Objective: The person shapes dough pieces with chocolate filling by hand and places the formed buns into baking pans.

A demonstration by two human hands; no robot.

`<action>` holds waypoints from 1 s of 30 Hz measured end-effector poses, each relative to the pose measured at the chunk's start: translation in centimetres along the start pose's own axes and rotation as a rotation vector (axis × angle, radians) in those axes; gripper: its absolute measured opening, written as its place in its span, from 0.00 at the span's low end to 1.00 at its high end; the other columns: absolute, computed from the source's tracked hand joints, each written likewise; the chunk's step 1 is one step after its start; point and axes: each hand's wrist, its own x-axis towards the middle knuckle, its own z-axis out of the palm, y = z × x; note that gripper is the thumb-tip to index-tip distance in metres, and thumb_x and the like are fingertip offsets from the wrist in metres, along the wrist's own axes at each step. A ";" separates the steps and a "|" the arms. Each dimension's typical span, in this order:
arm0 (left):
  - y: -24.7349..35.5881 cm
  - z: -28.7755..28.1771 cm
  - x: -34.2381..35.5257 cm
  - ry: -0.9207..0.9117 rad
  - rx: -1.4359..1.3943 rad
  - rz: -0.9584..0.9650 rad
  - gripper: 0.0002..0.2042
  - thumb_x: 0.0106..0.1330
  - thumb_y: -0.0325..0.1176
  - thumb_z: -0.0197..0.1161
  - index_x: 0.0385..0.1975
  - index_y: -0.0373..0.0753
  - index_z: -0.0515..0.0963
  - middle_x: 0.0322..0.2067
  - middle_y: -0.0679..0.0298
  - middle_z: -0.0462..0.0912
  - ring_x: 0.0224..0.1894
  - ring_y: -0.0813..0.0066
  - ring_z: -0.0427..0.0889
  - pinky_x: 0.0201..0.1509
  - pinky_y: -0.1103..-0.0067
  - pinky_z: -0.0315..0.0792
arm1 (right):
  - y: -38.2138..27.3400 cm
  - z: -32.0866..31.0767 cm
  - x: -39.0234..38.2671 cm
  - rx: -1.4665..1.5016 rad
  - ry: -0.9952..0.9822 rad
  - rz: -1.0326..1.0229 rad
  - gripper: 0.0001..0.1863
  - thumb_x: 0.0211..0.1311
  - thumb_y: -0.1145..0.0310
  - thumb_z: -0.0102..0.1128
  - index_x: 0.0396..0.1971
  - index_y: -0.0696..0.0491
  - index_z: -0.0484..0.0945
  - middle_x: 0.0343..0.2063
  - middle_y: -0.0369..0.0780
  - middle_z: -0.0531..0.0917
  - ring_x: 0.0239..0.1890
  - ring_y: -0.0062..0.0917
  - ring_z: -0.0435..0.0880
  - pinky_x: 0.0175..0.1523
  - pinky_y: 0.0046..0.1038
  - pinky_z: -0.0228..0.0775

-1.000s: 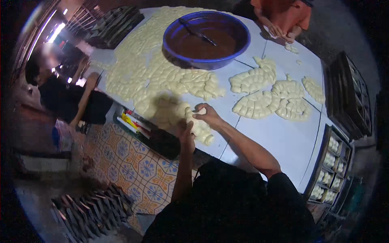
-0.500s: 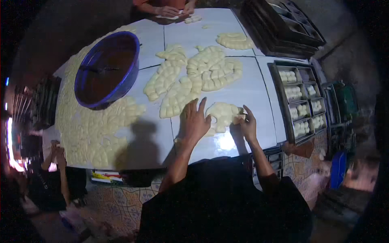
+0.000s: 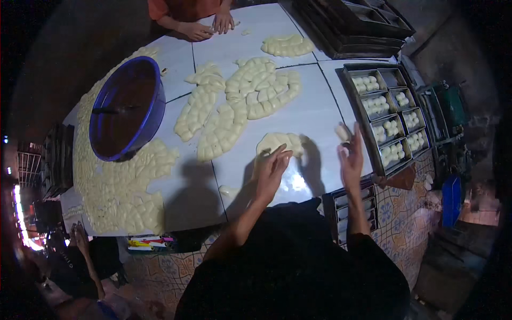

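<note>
One bare stretch of white tabletop (image 3: 322, 109) separates the dough sheet (image 3: 278, 141), beneath the loosely bent left hand (image 3: 273, 169), from a sectioned tray (image 3: 368, 140) of dough balls (image 3: 366, 84), while the right hand (image 3: 351, 162), fingers extended, adjoins a small dough piece (image 3: 343, 133) (either hand's grip indeterminable), a blue basin (image 3: 155, 114) holds brown contents (image 3: 125, 90), and patterned tiles (image 3: 392, 218) floor the room.

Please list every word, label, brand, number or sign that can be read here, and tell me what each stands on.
Nothing reads clearly enough to quote.
Co-worker's dark shirt, lower left: pale lettering, too small and blurred.
Bright red and yellow items below the table edge: any print is too small.
</note>
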 end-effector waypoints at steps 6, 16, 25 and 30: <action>1.3 -2.6 -0.6 0.038 -0.551 0.116 0.21 0.72 0.39 0.46 0.61 0.37 0.61 0.56 0.60 0.68 0.57 0.70 0.68 0.57 0.74 0.65 | -5.5 7.7 -1.8 0.424 -0.421 0.061 0.36 0.59 0.77 0.51 0.67 0.53 0.48 0.60 0.49 0.65 0.60 0.39 0.66 0.58 0.36 0.64; 3.1 -3.8 -5.1 0.490 0.239 0.414 0.21 0.62 0.32 0.62 0.54 0.33 0.71 0.50 0.57 0.76 0.53 0.68 0.72 0.57 0.73 0.65 | -6.8 12.9 -1.2 0.566 -0.615 0.175 0.15 0.59 0.75 0.57 0.47 0.59 0.76 0.42 0.37 0.70 0.48 0.21 0.70 0.47 0.20 0.72; 1.9 -5.2 -4.7 0.792 0.187 0.281 0.06 0.59 0.24 0.62 0.34 0.30 0.79 0.34 0.61 0.81 0.36 0.76 0.79 0.42 0.83 0.70 | -7.3 16.4 0.4 0.600 -0.646 0.213 0.16 0.67 0.62 0.47 0.40 0.59 0.78 0.40 0.41 0.70 0.42 0.27 0.70 0.50 0.27 0.62; 2.3 -6.6 -3.4 0.256 -1.194 0.143 0.25 0.62 0.46 0.58 0.51 0.32 0.68 0.45 0.60 0.76 0.46 0.69 0.76 0.52 0.72 0.71 | -6.7 18.9 0.6 0.602 -0.853 -0.083 0.32 0.55 0.48 0.59 0.52 0.56 0.69 0.53 0.42 0.68 0.57 0.30 0.65 0.61 0.31 0.55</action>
